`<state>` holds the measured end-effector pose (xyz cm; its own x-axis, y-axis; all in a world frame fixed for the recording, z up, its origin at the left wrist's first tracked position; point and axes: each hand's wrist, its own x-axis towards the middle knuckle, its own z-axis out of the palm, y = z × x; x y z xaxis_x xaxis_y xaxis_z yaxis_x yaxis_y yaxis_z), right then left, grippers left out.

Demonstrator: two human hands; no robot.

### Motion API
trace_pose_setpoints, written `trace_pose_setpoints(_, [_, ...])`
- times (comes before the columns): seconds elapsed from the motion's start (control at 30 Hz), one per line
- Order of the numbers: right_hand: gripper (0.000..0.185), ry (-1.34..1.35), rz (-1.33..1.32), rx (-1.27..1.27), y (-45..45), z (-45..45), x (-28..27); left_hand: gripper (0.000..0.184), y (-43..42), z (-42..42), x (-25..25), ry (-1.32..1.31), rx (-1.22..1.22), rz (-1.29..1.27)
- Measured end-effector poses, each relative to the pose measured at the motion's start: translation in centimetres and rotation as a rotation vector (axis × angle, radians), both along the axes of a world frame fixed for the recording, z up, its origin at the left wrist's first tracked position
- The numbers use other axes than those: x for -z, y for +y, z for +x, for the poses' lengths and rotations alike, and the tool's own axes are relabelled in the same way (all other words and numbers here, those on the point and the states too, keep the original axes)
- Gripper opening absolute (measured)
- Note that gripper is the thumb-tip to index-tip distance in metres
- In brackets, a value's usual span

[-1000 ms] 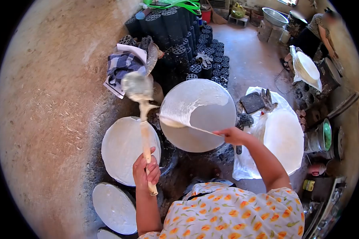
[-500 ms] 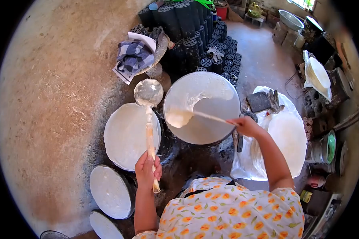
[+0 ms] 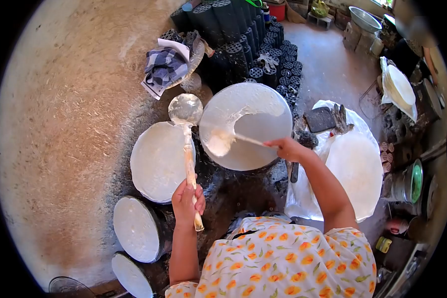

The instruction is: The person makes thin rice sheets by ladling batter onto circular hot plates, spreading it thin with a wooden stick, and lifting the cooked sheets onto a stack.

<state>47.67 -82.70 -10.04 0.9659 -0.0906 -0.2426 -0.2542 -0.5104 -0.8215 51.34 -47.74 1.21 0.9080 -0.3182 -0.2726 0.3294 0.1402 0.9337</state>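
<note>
Clearly, both hands are closed around tools. The left hand (image 3: 188,202) grips the wooden handle of a ladle (image 3: 188,159), its fingers wrapped near the lower end, with a short piece of handle sticking out below the fist. The ladle's round, pale-coated bowl lies up ahead of that hand, between two round surfaces.

The right hand (image 3: 289,148) pinches the thin stick of a spreader (image 3: 220,142), which reaches leftward from the fingers. Its pale, rounded head is over the left part of a large round plate (image 3: 263,133), ahead of and between the hands. White batter (image 3: 258,100) covers the far and left parts of this plate, while a smoother grey area shows nearer the right hand.

Just left of the ladle handle is a white-topped round (image 3: 160,164); two more white discs (image 3: 137,229) sit lower, to the left of the left hand. To the right of the right hand, a broad white round sheet (image 3: 355,161) lies on plastic (image 3: 303,201), with a dark flat block (image 3: 320,119) beyond it. Farther ahead of the hands stand black cylinders (image 3: 237,55) pierced with holes, and a checked cloth (image 3: 165,68) lies to their left.
</note>
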Motion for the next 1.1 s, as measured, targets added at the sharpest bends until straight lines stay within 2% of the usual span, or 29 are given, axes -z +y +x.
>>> trace_pose_setpoints(0.07, [0.056,0.003,0.027,-0.209,-0.8,-1.3,-0.2,0.034,0.3,-0.3,-0.2,0.014,-0.011,0.003])
trace_pose_setpoints(0.1, [0.056,0.003,0.027,-0.211,-2.1,-2.7,-1.0,0.034,1.0,-0.5,-0.3,0.014,-0.004,0.031])
trace_pose_setpoints(0.17, [0.059,0.305,0.064,-0.147,-4.2,-5.3,-2.8,0.034,1.3,-0.8,-0.3,0.016,0.0,0.057])
trace_pose_setpoints(0.2, [0.059,0.117,0.101,-0.05,-4.0,-6.1,-1.8,0.034,1.3,-0.9,-0.2,0.015,0.007,0.068])
trace_pose_setpoints(0.23, [0.059,0.123,0.106,-0.041,-3.3,-5.7,0.4,0.035,1.2,-1.0,-0.1,0.015,0.02,0.078])
trace_pose_setpoints(0.3, [0.059,-0.303,0.024,0.271,-0.4,-3.7,4.2,0.036,0.3,-0.9,-0.1,0.048,0.05,0.069])
trace_pose_setpoints(0.33, [0.059,0.027,0.083,0.294,1.3,-3.8,0.4,0.037,0.2,-0.9,0.0,0.072,0.066,0.058])
trace_pose_setpoints(0.37, [0.059,0.025,0.084,0.309,1.6,-4.7,0.0,0.037,0.9,-0.5,-0.2,0.071,0.082,0.059])
trace_pose_setpoints(0.43, [0.059,0.124,0.055,0.025,2.1,-7.1,-0.2,0.035,2.8,0.9,-0.5,0.383,0.238,-0.521])
trace_pose_setpoints(0.47, [0.055,0.145,0.054,-0.002,1.4,-9.4,-0.2,0.037,3.2,0.3,-1.4,0.453,0.122,-0.688])
trace_pose_setpoints(0.5, [0.054,0.119,0.072,0.023,0.8,-12.0,0.5,0.037,3.7,0.4,-1.6,0.46,0.136,-0.694])
trace_pose_setpoints(0.53, [0.052,0.27,0.125,0.101,0.8,-13.7,-1.1,0.037,4.3,0.6,-1.8,0.336,0.152,-0.643])
trace_pose_setpoints(0.6, [0.05,0.203,0.184,0.218,2.7,-15.3,0.6,0.036,5.3,1.0,-2.2,0.107,0.193,-0.441])
trace_pose_setpoints(0.63, [0.048,0.135,0.245,0.319,4.2,-16.1,1.9,0.036,5.5,1.1,-2.2,0.114,0.207,-0.45])
trace_pose_setpoints(0.67, [0.045,-0.065,0.076,0.363,9.6,-14.4,2.5,0.036,6.2,1.1,-1.9,0.116,0.213,-0.349])
trace_pose_setpoints(0.7, [0.04,-0.081,0.023,0.422,13.4,-12.7,1.2,0.037,6.5,1.1,-1.8,0.11,0.213,-0.238])
trace_pose_setpoints(0.73, [0.047,-0.403,-0.145,0.37,15.6,-11.4,4.4,0.036,6.8,1.1,-1.6,0.098,0.22,-0.203])
trace_pose_setpoints(0.77, [0.048,-0.401,-0.25,0.349,17.6,-10.8,5.4,0.036,7.4,1.1,-1.4,0.104,0.228,-0.212])
trace_pose_setpoints(0.83, [0.05,-0.329,-0.367,0.35,20.1,-11.3,3.7,0.036,8.5,1.5,-1.1,0.095,0.244,-0.166])
trace_pose_setpoints(0.9, [0.057,0.037,-0.629,0.325,20.8,-13.6,2.3,0.036,10.1,1.9,-1.3,0.079,0.26,-0.143])
trace_pose_setpoints(0.97, [0.067,0.034,-0.648,0.354,20.7,-16.5,2.5,0.036,12.1,2.9,-1.1,0.126,0.338,-0.099])
trace_pose_setpoints(1.03, [0.066,0.307,-0.784,0.437,21.0,-17.9,1.6,0.036,13.9,3.9,-1.0,0.2,0.367,-0.149])
trace_pose_setpoints(1.1, [0.066,0.296,-0.786,0.46,22.3,-16.7,2.5,0.037,15.4,4.3,-0.6,0.358,0.377,-0.583])
